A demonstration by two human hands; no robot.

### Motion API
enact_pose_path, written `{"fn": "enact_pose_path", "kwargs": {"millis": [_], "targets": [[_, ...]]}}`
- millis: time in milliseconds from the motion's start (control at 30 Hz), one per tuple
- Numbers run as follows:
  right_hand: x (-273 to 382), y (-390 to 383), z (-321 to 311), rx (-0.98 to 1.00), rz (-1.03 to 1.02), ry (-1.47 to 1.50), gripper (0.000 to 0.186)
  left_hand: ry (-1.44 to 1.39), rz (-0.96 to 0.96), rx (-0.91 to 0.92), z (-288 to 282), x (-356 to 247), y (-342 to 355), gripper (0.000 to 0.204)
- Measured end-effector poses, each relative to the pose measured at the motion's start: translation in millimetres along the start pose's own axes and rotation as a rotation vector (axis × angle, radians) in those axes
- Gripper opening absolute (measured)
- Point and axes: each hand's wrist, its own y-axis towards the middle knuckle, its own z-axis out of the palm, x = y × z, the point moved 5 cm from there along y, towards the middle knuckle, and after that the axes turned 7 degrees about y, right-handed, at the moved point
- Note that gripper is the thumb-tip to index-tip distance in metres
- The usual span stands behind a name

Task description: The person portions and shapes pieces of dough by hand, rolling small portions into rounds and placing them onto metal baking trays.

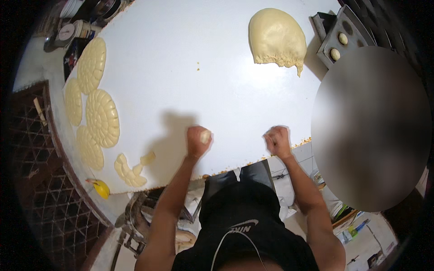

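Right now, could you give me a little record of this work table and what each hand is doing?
Surface: white table
Left hand: curled around a small dough piece
Right hand: curled; contents unclear
Far right: large dough mass, ragged near edge
Upper right corner: metal tray, two small dough balls visible
Left side: four segmented dough rounds
Near left: dough scraps

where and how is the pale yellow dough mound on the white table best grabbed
Probably by the ragged near edge of the pale yellow dough mound, coming from the near side: that edge is torn and uneven, with a pointed tip at its right end to pinch, while the rest looks smooth and rounded.
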Motion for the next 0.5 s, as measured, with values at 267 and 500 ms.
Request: {"fn": "enact_pose_path", "kwargs": {"millis": [267, 500], "targets": [[35.4, 8.3, 37.3, -0.17, 0.042, -0.063, 0.017, -0.076, 0.048, -0.05, -4.3, -4.8, -7.5, 0.025], [37.6, 58.4, 55.0, -0.424, 0.264, -0.217, 0.017, 0.047, -0.087, -0.139, -10.4, -16.2, 36.4, 0.023]]}}
